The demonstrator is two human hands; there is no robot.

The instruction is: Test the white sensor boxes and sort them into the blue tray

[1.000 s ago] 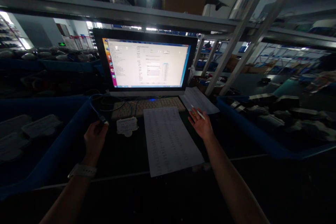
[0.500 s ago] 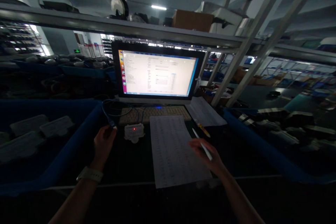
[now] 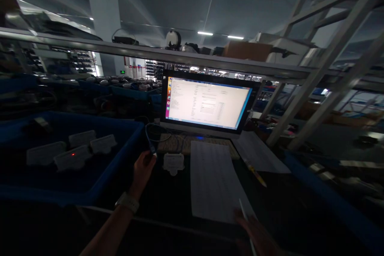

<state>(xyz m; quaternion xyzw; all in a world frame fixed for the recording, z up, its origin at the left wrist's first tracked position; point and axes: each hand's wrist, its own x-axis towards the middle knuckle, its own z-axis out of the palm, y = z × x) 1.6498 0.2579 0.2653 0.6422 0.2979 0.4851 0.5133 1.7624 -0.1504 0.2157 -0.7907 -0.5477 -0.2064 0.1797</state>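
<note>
My left hand (image 3: 144, 168), wearing a pale watch (image 3: 127, 202) at the wrist, is closed on the plug end of a blue cable (image 3: 151, 145). Just right of it, a white boxy module (image 3: 174, 163) lies on the dark table before the keyboard (image 3: 186, 144). My right hand (image 3: 255, 230) is at the lower edge of a printed sheet (image 3: 210, 184), blurred, with a slim white pen (image 3: 242, 209) in its fingers. The pen points up and away from me.
A lit monitor (image 3: 207, 104) stands behind the keyboard. At left, a blue bin (image 3: 120, 168) holds several white modules, one bearing a red dot. Another blue bin (image 3: 318, 196) is at right. A yellow pen (image 3: 256, 175) lies beside a second sheet (image 3: 264, 154).
The view has swung left and up. My right hand has drawn back toward me with the pen. My left hand keeps hold of the cable. The red dot has shifted from the table module to the bin.
</note>
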